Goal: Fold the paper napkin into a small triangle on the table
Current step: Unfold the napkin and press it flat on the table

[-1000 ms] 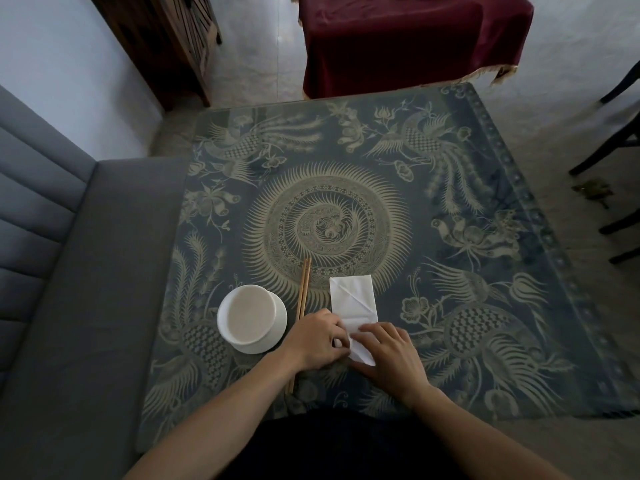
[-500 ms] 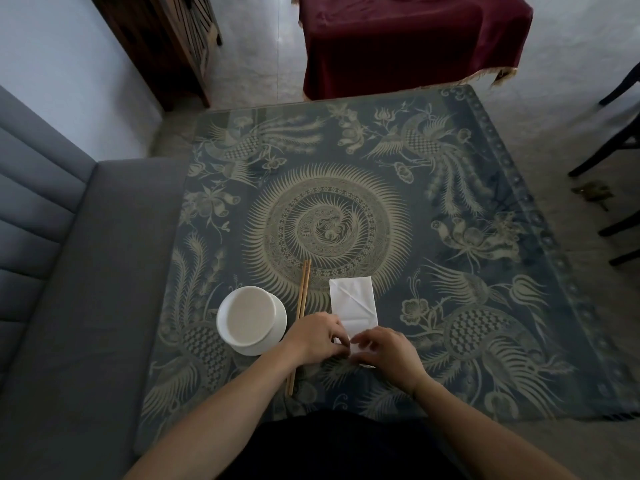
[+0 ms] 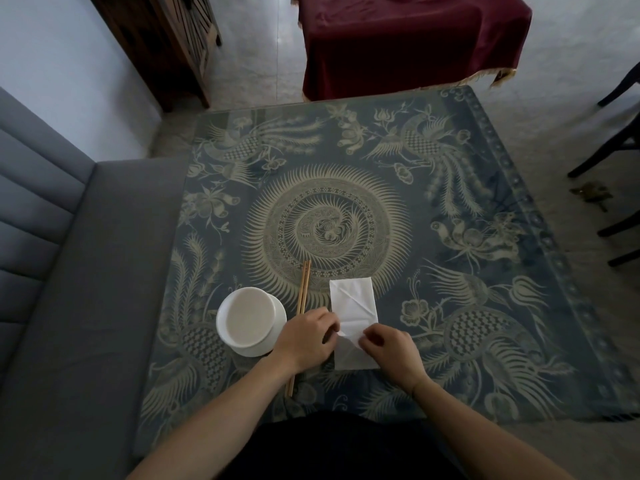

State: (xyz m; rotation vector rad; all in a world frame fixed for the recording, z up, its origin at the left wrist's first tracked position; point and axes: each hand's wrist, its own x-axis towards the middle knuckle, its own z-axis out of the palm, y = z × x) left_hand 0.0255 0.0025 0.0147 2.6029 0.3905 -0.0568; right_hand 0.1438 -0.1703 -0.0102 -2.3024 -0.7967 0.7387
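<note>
A white paper napkin (image 3: 352, 301) lies as a long creased rectangle on the patterned table (image 3: 450, 188), near the front edge. My left hand (image 3: 304, 337) pinches its left edge about halfway down. My right hand (image 3: 389, 346) pinches a raised fold at the napkin's middle, just right of the left hand. The napkin's near end shows flat below and between both hands, partly hidden by my right hand.
A white bowl on a saucer (image 3: 250, 320) stands left of my left hand. A pair of wooden chopsticks (image 3: 302, 292) lies between bowl and napkin, passing under my left wrist. A grey bench (image 3: 69, 289) runs along the left; dark chair legs (image 3: 616, 147) stand at right.
My right hand has pulled back toward me from lying over the napkin's near end and lifted a fold at its middle. The near end now shows. My left hand barely moved.
</note>
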